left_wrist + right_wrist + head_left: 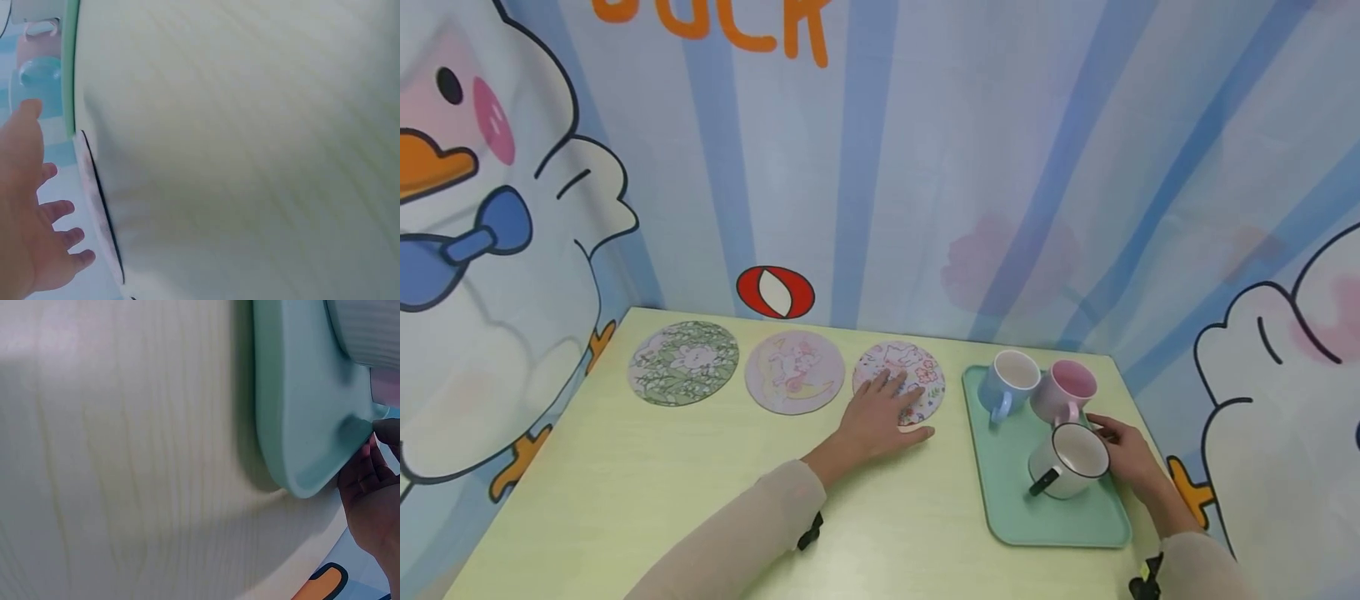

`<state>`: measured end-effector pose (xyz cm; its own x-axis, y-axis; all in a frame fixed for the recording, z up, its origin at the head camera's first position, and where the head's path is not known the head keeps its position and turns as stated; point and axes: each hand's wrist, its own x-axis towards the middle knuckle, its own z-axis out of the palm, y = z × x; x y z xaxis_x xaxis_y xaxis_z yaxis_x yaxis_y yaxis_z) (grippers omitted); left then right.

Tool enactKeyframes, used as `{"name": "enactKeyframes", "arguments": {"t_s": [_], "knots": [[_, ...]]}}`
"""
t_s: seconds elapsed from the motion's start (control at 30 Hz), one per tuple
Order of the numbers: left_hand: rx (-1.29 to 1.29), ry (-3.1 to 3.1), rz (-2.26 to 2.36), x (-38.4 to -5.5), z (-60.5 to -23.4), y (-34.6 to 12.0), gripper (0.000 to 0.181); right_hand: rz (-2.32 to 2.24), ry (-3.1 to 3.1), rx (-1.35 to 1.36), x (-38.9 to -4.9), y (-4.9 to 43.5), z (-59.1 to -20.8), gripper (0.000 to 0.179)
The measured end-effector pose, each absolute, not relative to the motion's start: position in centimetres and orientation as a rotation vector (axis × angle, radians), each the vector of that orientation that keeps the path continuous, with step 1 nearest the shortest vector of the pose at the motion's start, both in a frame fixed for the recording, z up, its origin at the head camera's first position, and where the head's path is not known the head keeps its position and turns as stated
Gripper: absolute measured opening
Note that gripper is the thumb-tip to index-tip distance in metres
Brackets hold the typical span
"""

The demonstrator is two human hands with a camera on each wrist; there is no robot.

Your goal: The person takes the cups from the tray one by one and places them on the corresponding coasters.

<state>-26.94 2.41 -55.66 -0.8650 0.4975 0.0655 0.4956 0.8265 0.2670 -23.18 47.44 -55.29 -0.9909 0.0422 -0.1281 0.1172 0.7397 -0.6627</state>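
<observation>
My left hand [874, 423] lies with spread, straight fingers over a round floral placemat [930, 377], the rightmost of three. In the left wrist view that placemat [100, 209] shows edge-on behind the fingers. At the right, my right hand [1131, 458] grips the side rim of a green tray [1009, 508]. The right wrist view shows the thumb at the rim of the tray [300, 425] and curled fingers outside it. On the tray stand a blue mug [1000, 392], a pink mug [1051, 404] and a white mug [1051, 462] with a dark rim and black handle.
A pink round placemat [793, 372] and a green leafy one [685, 364] lie in a row to the left on the pale yellow table [647, 500]. Behind the table hangs a blue striped cloth [917, 167] with cartoon ducks at both sides.
</observation>
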Motion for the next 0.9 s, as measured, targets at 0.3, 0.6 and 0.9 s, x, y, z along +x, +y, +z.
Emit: {"name": "enactKeyframes", "arguments": {"t_s": [0.3,0.6,0.9], "knots": [[0.835,2.946,0.648,-26.6,-54.8,4.2,0.079,-1.115,2.802,0.132,-23.0,47.3,-54.9,0.05],[0.852,2.903,0.758,-26.0,-53.8,6.0,0.077,-1.135,2.766,0.135,-23.0,47.2,-54.6,0.05],[0.914,2.868,0.834,-25.4,-53.2,7.3,0.072,-1.168,2.734,0.158,-23.3,47.7,-54.7,0.049]]}}
